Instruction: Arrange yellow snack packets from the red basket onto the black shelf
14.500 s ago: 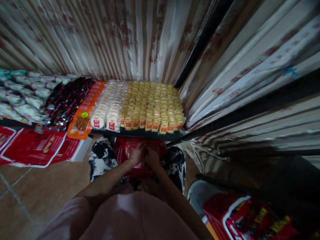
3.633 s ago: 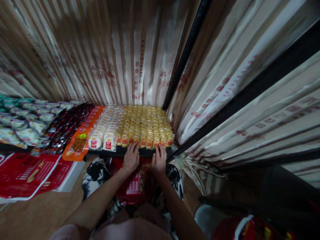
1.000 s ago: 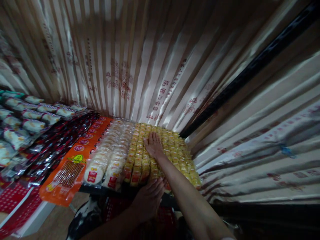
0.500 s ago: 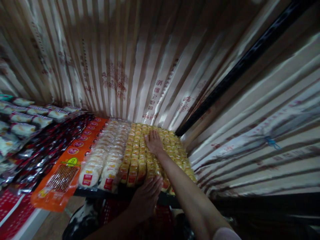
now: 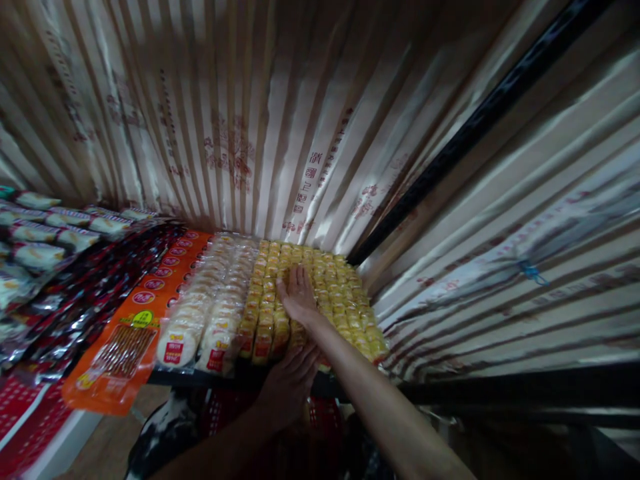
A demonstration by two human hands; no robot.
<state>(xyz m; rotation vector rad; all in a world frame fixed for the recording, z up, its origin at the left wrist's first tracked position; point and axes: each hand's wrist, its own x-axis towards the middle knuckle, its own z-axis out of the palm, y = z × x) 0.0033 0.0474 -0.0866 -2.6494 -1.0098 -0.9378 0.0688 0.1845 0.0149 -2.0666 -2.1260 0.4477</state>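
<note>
Rows of small yellow-wrapped snack packs (image 5: pixel 345 307) stand tightly lined up at the right end of the shelf. My right hand (image 5: pixel 300 297) lies flat on top of the middle rows, palm down, fingers stretched toward the back. At the front ends of these rows rests my left hand (image 5: pixel 293 373), fingers straight and side by side, covering some front packs. Neither hand holds anything. Just left of the yellow packs are two rows of round white crackers (image 5: pixel 215 333) in clear wrap.
Orange snack bags (image 5: pixel 125 347) overlap in a row, followed by dark red shiny packets (image 5: pixel 95 287) and white packs (image 5: pixel 40 233) farther left. Cream printed sheeting (image 5: pixel 280 133) covers the back and right. A black post (image 5: pixel 450 153) slants up at right. Red baskets (image 5: pixel 320 413) sit below.
My right hand has shifted slightly left and down across the yellow packs. My left hand stays at the front ends. The view has moved a little.
</note>
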